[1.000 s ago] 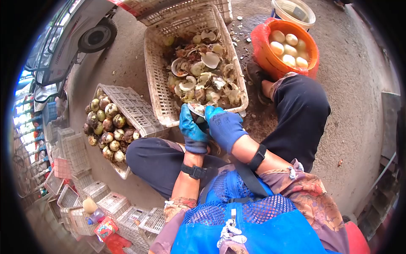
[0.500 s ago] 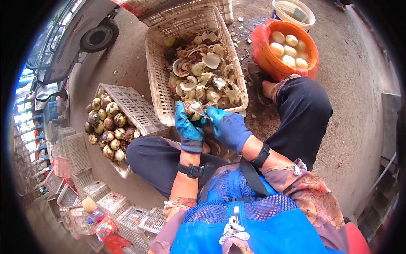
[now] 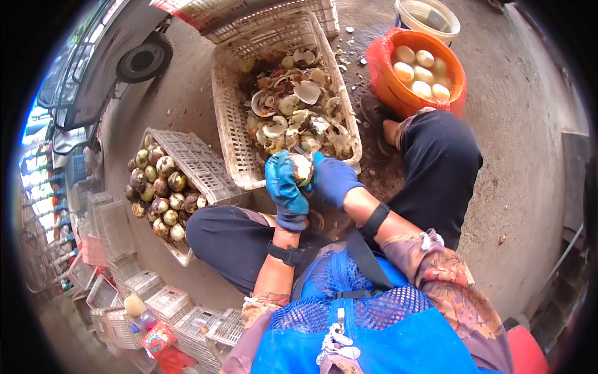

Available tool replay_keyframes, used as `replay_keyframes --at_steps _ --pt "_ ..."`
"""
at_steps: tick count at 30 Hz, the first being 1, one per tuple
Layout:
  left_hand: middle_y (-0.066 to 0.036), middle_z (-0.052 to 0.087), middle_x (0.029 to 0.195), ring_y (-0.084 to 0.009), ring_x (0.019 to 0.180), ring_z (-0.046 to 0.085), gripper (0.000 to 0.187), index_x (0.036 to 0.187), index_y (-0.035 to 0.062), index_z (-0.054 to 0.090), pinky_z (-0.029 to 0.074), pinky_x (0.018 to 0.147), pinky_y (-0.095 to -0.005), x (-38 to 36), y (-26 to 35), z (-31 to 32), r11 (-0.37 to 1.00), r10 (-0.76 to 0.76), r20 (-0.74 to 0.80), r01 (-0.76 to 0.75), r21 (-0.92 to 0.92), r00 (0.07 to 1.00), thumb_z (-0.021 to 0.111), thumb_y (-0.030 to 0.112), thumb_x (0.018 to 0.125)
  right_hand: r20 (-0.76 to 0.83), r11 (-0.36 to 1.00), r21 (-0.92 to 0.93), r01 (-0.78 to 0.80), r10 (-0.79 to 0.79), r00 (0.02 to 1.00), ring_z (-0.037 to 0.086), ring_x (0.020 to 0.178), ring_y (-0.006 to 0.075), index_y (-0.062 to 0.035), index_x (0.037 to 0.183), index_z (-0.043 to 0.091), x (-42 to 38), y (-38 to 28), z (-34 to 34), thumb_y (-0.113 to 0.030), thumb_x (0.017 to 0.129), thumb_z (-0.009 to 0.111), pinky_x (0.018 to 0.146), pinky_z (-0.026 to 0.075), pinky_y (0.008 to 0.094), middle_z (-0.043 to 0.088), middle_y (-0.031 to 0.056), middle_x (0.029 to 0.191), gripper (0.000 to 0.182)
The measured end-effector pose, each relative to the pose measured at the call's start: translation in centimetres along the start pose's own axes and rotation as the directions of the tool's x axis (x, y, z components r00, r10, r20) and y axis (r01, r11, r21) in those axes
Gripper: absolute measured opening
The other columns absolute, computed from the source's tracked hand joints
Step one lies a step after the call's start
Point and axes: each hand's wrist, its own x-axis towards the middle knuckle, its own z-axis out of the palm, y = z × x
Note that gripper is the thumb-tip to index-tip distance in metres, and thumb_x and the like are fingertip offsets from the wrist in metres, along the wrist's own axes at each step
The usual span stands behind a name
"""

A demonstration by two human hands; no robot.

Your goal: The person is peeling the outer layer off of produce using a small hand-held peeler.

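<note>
My left hand [image 3: 287, 192], in a blue-teal glove, grips a round fruit [image 3: 303, 168] from its left side. The fruit shows a white pared patch among brown and greenish skin. My right hand [image 3: 334, 180], gloved in blue, is closed at the fruit's right side. A knife [image 3: 298, 150] shows only as a short grey piece of blade at the fruit's upper edge; its handle is hidden in the right hand. Just beyond both hands is a dirty white plastic crate [image 3: 232, 140] with peelings [image 3: 308, 91] and curved white shell pieces inside.
A tipped crate [image 3: 193, 159] at left spills unpeeled brown-green fruits [image 3: 160, 187]. At upper right, an orange tub [image 3: 377, 68] holds white peeled balls in cloudy liquid, beside a white bucket [image 3: 453, 30]. Stacked crates [image 3: 168, 302] stand lower left; a vehicle wheel [image 3: 143, 59] is upper left.
The fruit has turned in my left hand and now shows a larger white patch. My right hand has come round closer against it, and less of the knife blade shows.
</note>
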Motion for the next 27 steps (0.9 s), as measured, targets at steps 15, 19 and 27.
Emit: replay_keyframes --at_steps 15,19,27 --pt "-0.012 0.067 0.104 -0.0272 0.088 0.066 0.046 0.116 0.0118 0.06 0.059 0.068 -0.0388 2.0 1.5 -0.6 0.219 -0.762 0.216 0.557 -0.801 0.611 0.056 0.052 0.093 -0.189 0.947 -0.059 0.315 -0.32 0.928 0.067 0.075 0.037 -0.0094 0.112 0.057 -2.8 -0.5 -0.5 -0.021 0.087 0.058 0.06 0.051 0.0481 0.067 0.0164 0.083 0.027" --pt "-0.009 0.067 0.1 -0.0229 0.085 0.066 0.042 0.114 0.0116 0.06 0.058 0.065 -0.0362 2.1 1.5 -0.6 0.243 -0.781 0.197 0.578 -0.779 0.593 0.056 0.049 0.095 -0.183 0.951 -0.035 0.308 -0.309 0.933 0.067 0.076 0.0375 -0.0097 0.113 0.056 -2.8 -0.6 0.0 -0.02 0.086 0.058 0.062 0.052 0.0484 0.067 0.0165 0.083 0.028" --pt "-0.004 0.065 0.092 -0.0163 0.078 0.066 0.036 0.107 0.0117 0.061 0.055 0.059 -0.029 2.3 2.2 -0.7 0.267 -0.743 0.233 0.596 -0.757 0.628 0.052 0.046 0.099 -0.214 0.957 0.106 0.268 -0.242 0.946 0.068 0.081 0.0383 -0.0089 0.111 0.057 -2.2 -0.4 -0.1 -0.021 0.088 0.056 0.065 0.053 0.0486 0.069 0.0195 0.088 0.026"
